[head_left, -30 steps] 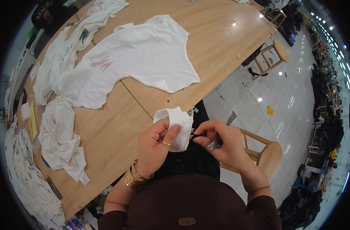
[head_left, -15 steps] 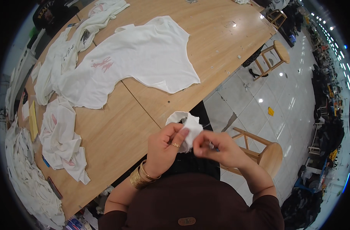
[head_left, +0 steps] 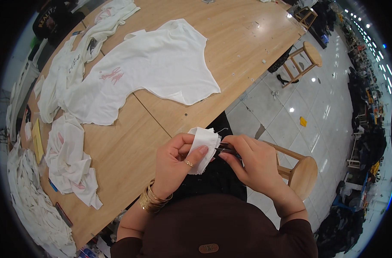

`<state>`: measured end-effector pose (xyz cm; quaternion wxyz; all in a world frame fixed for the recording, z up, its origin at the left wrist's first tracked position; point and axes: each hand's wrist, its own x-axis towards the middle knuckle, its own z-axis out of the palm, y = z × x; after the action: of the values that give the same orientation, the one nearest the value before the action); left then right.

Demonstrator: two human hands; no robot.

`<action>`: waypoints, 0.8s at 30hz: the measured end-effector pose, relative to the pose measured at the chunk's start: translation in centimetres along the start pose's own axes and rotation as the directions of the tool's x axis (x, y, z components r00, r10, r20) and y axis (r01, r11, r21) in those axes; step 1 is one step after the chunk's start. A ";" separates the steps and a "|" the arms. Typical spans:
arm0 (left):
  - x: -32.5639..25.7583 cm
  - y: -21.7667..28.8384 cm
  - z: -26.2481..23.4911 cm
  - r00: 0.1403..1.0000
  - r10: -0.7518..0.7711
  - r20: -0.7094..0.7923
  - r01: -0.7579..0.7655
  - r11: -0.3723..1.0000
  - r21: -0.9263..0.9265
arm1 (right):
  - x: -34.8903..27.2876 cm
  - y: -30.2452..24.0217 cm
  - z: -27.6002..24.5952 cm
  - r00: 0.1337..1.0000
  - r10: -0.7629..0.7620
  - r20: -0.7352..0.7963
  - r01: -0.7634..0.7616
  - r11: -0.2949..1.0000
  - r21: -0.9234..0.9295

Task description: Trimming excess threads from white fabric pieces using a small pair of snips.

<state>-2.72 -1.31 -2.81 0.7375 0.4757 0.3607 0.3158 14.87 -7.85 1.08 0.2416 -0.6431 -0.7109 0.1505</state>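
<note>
Above my lap, near the table edge, my left hand (head_left: 173, 163) pinches a folded white fabric band (head_left: 203, 146) between thumb and fingers. The band's raw, frayed edge faces right, and a loose thread stands off its upper corner. My right hand (head_left: 255, 167) is closed on small dark thread snips (head_left: 225, 149), their tips at the frayed edge; the fingers partly hide them. On the table beyond lies a white garment (head_left: 161, 64) with a pink printed mark, spread out and apart from both hands.
The wooden table (head_left: 136, 142) carries crumpled white garments (head_left: 69, 155) on its left. A larger white fabric pile (head_left: 39, 210) lies at the far left. Wooden stools (head_left: 303, 176) stand on the tiled floor to the right, with a yellow scrap (head_left: 303, 122) on the tiles.
The snips now show in my right hand, with their tips at the band's edge. My left hand has shifted slightly left, and the band is turned flatter, its frayed side facing right.
</note>
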 end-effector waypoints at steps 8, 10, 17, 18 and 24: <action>-0.4 0.3 0.1 1.000 0.004 -0.004 -0.003 0.998 0.068 | 0.3 -0.5 -0.3 0.999 -0.041 -0.020 0.040 0.997 -0.063; -0.5 0.3 0.1 0.999 0.036 -0.007 -0.035 0.996 0.086 | 0.3 -0.5 -0.3 0.998 -0.052 -0.022 0.050 0.996 -0.079; -0.4 0.1 0.2 0.999 0.050 -0.005 -0.049 0.991 0.124 | 0.4 -0.3 -0.4 0.997 -0.073 -0.014 0.072 0.992 -0.100; -0.4 0.2 0.2 0.998 0.057 -0.002 -0.056 0.990 0.130 | 0.4 -0.3 -0.5 0.997 -0.075 -0.008 0.073 0.992 -0.107; -0.4 0.0 0.3 0.998 0.061 -0.006 -0.060 0.989 0.138 | 0.3 -0.4 -0.5 0.997 -0.076 0.022 0.078 0.985 -0.154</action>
<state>-2.70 -1.74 -2.65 0.6910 0.5346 0.3710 0.3148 14.84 -7.61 1.77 0.1910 -0.6307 -0.7467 0.0905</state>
